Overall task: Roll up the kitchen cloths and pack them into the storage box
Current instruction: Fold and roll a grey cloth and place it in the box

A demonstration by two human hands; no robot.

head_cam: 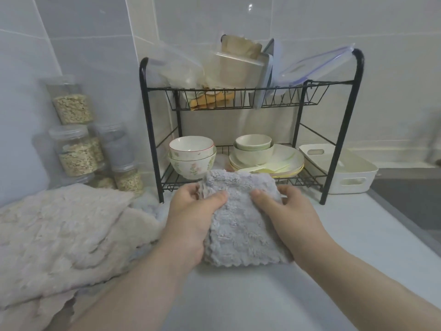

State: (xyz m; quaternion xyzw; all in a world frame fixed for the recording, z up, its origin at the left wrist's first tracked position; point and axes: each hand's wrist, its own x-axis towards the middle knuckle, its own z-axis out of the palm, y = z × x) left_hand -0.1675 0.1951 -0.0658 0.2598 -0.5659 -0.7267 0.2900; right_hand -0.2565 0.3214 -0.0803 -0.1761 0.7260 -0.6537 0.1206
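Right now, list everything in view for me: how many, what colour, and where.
counter: one, white, foreground
rack: one, black wire, two tiers, against the wall
grey cloth: one, grey-blue, centre, between both hands
beige cloths: a pile, count unclear, beige, counter left
storage box: one, white, counter right of the rack
floral bowls: two stacked, white, lower tier left
plates: a stack, cream, lower tier right
cream bowls: two stacked, cream, on the plates
jars: several, clear with pale flakes, left by the wall
plastic containers: several, clear, upper tier
left hand: one, grips the cloth's left edge
right hand: one, grips the cloth's right edge
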